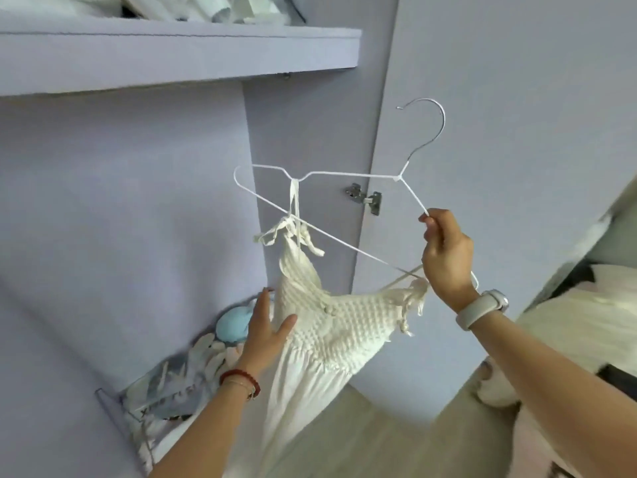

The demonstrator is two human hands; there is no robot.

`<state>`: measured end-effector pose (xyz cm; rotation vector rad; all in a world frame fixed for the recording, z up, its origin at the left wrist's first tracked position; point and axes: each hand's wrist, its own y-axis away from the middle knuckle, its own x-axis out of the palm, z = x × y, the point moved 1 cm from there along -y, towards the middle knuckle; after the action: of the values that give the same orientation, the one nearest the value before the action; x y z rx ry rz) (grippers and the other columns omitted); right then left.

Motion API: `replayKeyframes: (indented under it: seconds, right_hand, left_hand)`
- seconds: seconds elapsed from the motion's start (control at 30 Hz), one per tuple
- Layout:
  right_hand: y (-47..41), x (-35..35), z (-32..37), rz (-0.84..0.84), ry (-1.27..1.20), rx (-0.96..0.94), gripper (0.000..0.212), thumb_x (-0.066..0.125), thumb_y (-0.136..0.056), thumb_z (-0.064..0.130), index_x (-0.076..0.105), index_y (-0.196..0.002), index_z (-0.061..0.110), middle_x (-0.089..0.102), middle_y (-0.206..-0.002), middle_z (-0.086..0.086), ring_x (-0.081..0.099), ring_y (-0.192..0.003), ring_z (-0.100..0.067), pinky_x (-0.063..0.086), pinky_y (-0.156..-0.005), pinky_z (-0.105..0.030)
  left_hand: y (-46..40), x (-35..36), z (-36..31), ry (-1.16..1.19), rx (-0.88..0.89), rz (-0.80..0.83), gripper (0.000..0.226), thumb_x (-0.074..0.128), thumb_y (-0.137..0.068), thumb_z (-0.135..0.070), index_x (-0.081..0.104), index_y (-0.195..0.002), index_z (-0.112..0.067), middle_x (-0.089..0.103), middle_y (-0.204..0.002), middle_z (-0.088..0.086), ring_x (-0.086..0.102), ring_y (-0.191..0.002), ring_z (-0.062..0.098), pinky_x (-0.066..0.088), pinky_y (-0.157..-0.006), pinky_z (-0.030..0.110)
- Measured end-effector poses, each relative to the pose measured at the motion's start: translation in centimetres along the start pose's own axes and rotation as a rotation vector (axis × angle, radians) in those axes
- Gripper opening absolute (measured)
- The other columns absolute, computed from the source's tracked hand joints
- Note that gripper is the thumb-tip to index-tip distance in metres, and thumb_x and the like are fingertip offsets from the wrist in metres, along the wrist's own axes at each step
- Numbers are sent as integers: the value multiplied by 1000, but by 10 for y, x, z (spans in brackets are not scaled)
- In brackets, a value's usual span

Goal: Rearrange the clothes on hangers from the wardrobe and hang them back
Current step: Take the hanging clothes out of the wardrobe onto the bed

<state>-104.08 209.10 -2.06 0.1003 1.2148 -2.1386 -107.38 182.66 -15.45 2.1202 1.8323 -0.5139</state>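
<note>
right hand (444,260): pinches right arm of white hanger (348,174), held out before the wardrobe door (499,98)
left hand (267,331): fingers straight, flat against white dress (324,322)
dress: one strap in hanger notch, other slack by right hand
tip: seat loose strap, level the hanger, then rehang

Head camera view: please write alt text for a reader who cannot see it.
A person's right hand grips a tilted white wire hanger carrying a white strappy dress, while the open left hand touches the dress's bodice. Behind are a lilac wardrobe shelf and door hinge.
</note>
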Motion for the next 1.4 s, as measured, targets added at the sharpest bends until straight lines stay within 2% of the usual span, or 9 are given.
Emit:
replayKeyframes:
  seconds: [0.1, 0.2, 0.33, 0.57, 0.77, 0.9, 1.03, 1.23, 1.4]
  right_hand:
    - [-1, -54, -14, -79, 57, 66, 28, 35, -93, 19, 56, -97, 1, 44, -60, 10, 45, -48, -29, 45, -53, -43]
    - [4, -105, -34, -165, 130, 154, 29, 34, -93, 21, 56, -97, 2, 44, -59, 8, 47, -50, -30, 43, -55, -40]
    - [35, -179, -72, -281, 248, 341, 23, 38, -95, 12, 56, -99, -2, 51, -69, -5, 45, -60, -25, 38, -60, -40]
    - [133, -306, -149, -460, 499, 795, 23, 34, -94, 11, 55, -102, 8, 61, -83, -16, 58, -80, -40, 42, -72, -40]
    - [181, -386, -184, -593, 550, 1031, 26, 33, -95, 10, 56, -104, 7, 62, -101, -20, 52, -95, -39, 32, -74, -34]
    - [194, -422, -211, -656, 563, 1113, 27, 32, -94, 6, 56, -108, 7, 62, -103, -18, 52, -94, -37, 32, -72, -31]
    - [207, -460, -241, -732, 543, 1183, 27, 33, -92, 5, 56, -106, 8, 61, -103, -17, 53, -93, -37, 36, -73, -36]
    - [203, -480, -275, -730, 398, 1245, 22, 36, -96, 14, 55, -106, 12, 57, -84, -6, 58, -75, -29, 50, -76, -48]
    - [160, -465, -305, -711, 160, 1243, 23, 37, -96, 16, 54, -110, 10, 53, -88, -9, 50, -61, -16, 46, -47, -28]
  left_hand:
    - [-10, 34, -29, -8, 87, 88, 67, 59, -87, -32, 26, -142, -11, 30, -147, 7, 28, -136, 23, 23, -113, 37]
    - [-12, 78, -44, 26, 93, 217, 13, 52, -91, -31, 53, -99, -21, 61, -91, 3, 59, -84, 11, 47, -81, 35]
    - [15, 141, -69, 16, 130, 399, 15, 43, -98, -17, 48, -84, -13, 48, -60, -2, 47, -42, 1, 40, -49, 15]
    - [68, 231, -117, 128, 134, 801, 17, 32, -101, -23, 48, -94, -26, 49, -82, -12, 50, -63, -19, 38, -63, 0]
    - [98, 311, -167, 115, 67, 1077, 82, 31, -82, -74, 35, -141, -18, 35, -143, -8, 30, -134, 13, 17, -115, 38]
    - [125, 374, -193, -142, 318, 932, 69, 40, -90, -56, 28, -143, -15, 42, -139, -2, 37, -132, 18, 29, -104, 30]
    - [138, 431, -220, -56, 369, 854, 57, 38, -91, -55, 54, -104, -3, 59, -98, 25, 59, -85, 22, 44, -76, 35]
    - [119, 490, -264, 76, 162, 747, 46, 36, -99, -34, 45, -130, -1, 50, -131, 12, 47, -120, 21, 32, -94, 24]
    - [63, 518, -307, -36, 213, 391, 48, 33, -98, -41, 55, -112, 0, 59, -111, 17, 54, -98, 29, 39, -79, 32]
